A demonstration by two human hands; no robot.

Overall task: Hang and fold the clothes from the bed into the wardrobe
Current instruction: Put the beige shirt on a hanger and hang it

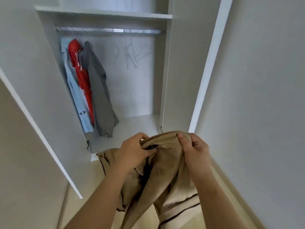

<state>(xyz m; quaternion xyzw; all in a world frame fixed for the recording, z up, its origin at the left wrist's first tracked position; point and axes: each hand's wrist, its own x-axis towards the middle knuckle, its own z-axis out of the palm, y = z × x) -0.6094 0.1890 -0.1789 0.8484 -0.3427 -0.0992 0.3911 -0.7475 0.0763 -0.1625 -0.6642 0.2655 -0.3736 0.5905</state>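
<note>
L hand (132, 151) grips beige jacket (168, 167) at collar, R hand (194, 147) pinches same edge just beside, thumb on top | jacket droops below both grips, wardrobe rail (109, 31) up-fwd of them | I'd keep collar spread, seat shoulders evenly before lifting | cloth looks soft, matte, limp folds, dark stripe trim; dark bit inside collar, can't tell what

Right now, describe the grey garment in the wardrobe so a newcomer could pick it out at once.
Inside the open white wardrobe, a metal rail runs under the shelf. Three garments hang bunched at its left end. The grey garment is the rightmost, next to the red one, with the pale blue one farthest left.
</note>
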